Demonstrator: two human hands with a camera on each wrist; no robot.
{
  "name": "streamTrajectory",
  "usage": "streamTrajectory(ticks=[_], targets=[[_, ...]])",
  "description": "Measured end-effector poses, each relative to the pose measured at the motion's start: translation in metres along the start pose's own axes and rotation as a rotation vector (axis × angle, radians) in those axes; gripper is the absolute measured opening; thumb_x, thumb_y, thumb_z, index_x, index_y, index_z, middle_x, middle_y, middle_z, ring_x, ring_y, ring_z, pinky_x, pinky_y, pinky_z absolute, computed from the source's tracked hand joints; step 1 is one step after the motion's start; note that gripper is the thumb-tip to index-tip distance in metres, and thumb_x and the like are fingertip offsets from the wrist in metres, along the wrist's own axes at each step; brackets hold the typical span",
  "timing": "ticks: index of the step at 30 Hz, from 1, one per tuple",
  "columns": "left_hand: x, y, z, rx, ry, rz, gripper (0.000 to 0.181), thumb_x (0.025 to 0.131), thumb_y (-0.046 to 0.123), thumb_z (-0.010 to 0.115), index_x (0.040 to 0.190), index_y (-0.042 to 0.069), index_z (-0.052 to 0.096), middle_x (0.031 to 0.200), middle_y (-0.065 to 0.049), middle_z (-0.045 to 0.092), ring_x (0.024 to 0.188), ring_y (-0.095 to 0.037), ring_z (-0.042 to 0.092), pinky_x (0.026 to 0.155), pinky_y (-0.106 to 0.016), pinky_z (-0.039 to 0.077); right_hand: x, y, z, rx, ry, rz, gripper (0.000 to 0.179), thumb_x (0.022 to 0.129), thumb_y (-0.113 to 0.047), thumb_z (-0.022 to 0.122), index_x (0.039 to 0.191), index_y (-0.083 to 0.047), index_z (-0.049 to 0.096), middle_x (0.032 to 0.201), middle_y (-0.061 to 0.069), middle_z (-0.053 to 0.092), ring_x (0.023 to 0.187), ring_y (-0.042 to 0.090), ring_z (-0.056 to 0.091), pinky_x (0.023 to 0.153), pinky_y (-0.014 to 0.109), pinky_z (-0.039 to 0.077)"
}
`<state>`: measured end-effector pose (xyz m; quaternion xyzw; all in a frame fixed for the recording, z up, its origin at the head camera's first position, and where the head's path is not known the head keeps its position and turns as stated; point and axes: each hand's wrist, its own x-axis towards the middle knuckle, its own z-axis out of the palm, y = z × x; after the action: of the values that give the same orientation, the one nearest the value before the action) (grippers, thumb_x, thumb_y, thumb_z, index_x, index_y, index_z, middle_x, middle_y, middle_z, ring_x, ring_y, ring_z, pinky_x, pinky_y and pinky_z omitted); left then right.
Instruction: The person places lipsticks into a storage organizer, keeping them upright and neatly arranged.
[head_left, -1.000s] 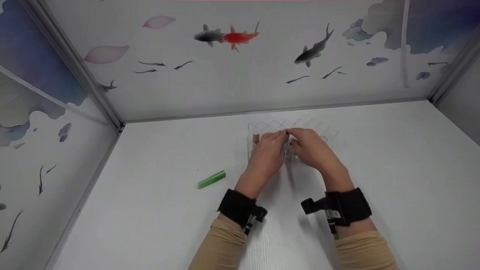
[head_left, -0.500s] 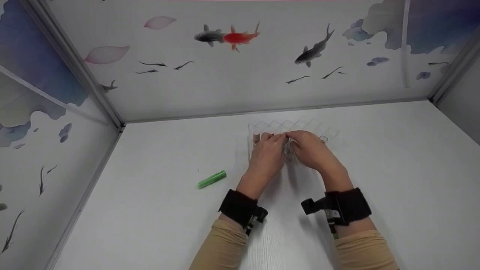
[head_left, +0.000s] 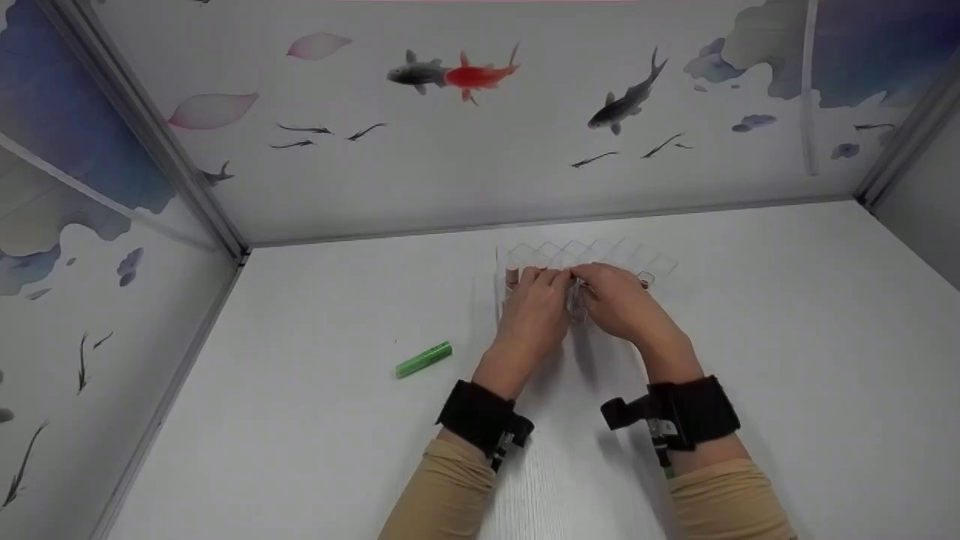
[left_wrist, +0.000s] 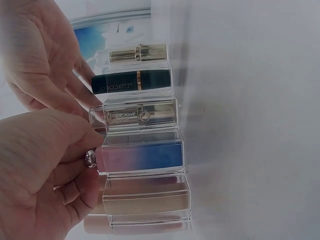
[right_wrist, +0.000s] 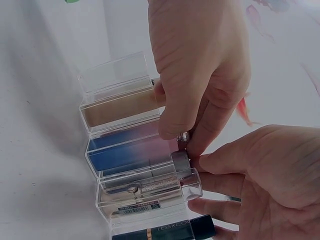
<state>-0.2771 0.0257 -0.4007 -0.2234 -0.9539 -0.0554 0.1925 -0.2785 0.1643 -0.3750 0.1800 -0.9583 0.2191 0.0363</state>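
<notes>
A clear stepped lipstick organizer (head_left: 634, 251) stands under both hands, several tubes in its slots. My left hand (head_left: 534, 304) has its thumb over the pink end of a blue-and-pink lipstick tube (right_wrist: 132, 147), with the other fingers curled behind it. My right hand (head_left: 619, 300) meets it from the other side; its thumb and index finger are at the end of a grey tube (right_wrist: 180, 162) right behind the blue-and-pink one. Beside these are a clear-capped avocado tube (left_wrist: 142, 116), a dark green lipstick (left_wrist: 132, 81) and a beige tube (right_wrist: 120, 107).
A green tube (head_left: 424, 360) lies on the white table (head_left: 300, 435), left of the forearms. A gold lipstick (left_wrist: 140, 52) sits in an end slot of the organizer. The wall panel (head_left: 487, 165) with painted fish rises behind the table.
Both hands have moved slightly down toward the organizer. The grey tube end, which showed between the fingertips earlier, is now hidden in the head view. The green tube stays put.
</notes>
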Motion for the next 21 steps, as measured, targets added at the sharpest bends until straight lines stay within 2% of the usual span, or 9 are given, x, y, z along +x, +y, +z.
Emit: streamTrajectory(ticks=[11, 21], targets=[[0.000, 0.000, 0.000, 0.017, 0.010, -0.004, 0.035, 0.090, 0.015, 0.058, 0.125, 0.012, 0.058, 0.119, 0.000, 0.063, 0.111, -0.018, 0.054, 0.098, -0.026, 0.043, 0.001, 0.001, 0.001, -0.020, 0.013, -0.019, 0.031, 0.095, -0.006, 0.046, 0.123, 0.004, 0.057, 0.121, 0.022, 0.061, 0.117, 0.037, 0.055, 0.099, 0.050, 0.043], [-0.002, -0.002, -0.010, -0.136, 0.022, -0.005, 0.025, 0.093, 0.013, 0.055, 0.116, 0.009, 0.063, 0.115, -0.002, 0.067, 0.109, -0.016, 0.060, 0.095, -0.027, 0.045, 0.000, 0.001, 0.002, -0.017, 0.045, -0.052, 0.030, 0.095, -0.006, 0.047, 0.121, 0.004, 0.059, 0.119, 0.021, 0.063, 0.114, 0.036, 0.057, 0.098, 0.050, 0.044]])
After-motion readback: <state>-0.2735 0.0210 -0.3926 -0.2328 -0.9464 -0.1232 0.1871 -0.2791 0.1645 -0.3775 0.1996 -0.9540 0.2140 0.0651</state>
